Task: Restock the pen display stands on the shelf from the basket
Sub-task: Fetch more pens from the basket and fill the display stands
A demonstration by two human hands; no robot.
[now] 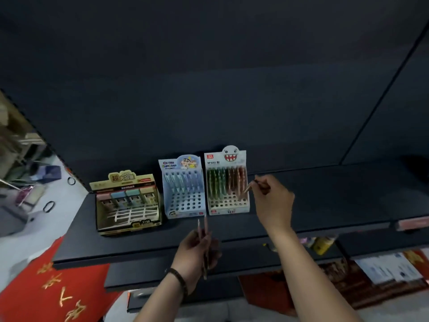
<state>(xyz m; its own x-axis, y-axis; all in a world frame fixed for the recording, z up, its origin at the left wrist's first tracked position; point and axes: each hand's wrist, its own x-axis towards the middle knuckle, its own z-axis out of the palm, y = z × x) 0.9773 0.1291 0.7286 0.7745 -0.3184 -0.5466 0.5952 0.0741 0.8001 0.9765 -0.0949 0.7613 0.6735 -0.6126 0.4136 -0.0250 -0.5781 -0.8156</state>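
Note:
Three display stands sit on a dark shelf (325,196). The right one is a white stand with a toothy ghost face (227,189), holding green and brown pens in its back rows. My right hand (272,201) pinches a brown pen (248,187) with its tip down at that stand's right edge. My left hand (197,252) grips a small bunch of pens (205,242) in front of the shelf edge, below the blue cartoon stand (184,189). The blue stand has pale pens at the back and open holes in front. No basket is in view.
A gold-and-black box (126,203) with pastel packs stands at the shelf's left end. A red sheet with gold characters (53,287) lies lower left. Lower shelves hold more goods (383,270) at the right. Black hooks (48,206) stick out at the left.

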